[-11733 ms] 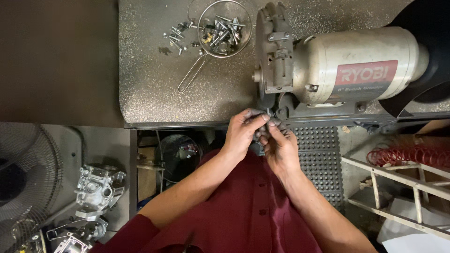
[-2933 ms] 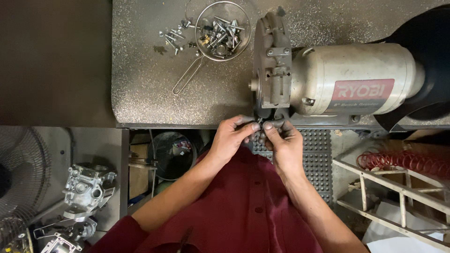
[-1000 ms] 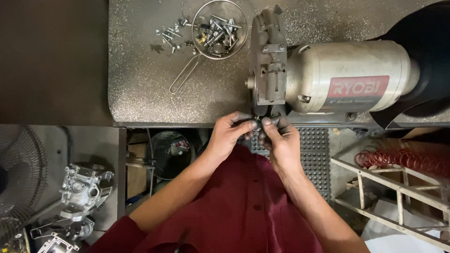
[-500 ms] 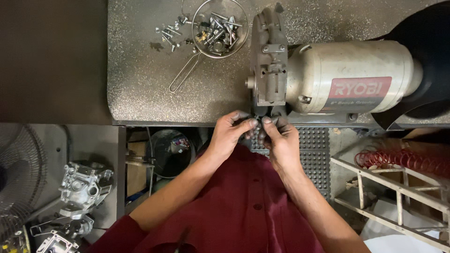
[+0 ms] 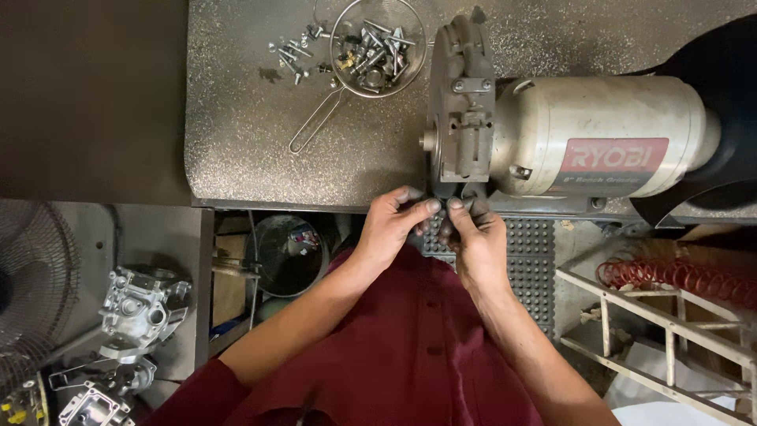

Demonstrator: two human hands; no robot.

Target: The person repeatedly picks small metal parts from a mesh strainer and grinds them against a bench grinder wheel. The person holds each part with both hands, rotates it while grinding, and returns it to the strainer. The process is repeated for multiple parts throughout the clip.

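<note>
a small dark part (image 5: 438, 211), mostly hidden, is pinched between the fingers of the left hand (image 5: 392, 229) and the right hand (image 5: 477, 237), both closed on it. it is held just under the grinder wheel guard (image 5: 460, 118), at the desk (image 5: 260, 134) edge. the grinding step seems in hand; steady pressure is needed next. farther up, a wire strainer (image 5: 377, 47) with bolts is seen.

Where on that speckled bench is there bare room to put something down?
The speckled bench is bare left of the wire strainer, below the loose bolts, out to its front edge. It is crowded around the strainer and by the bench grinder, where both hands work.
</note>
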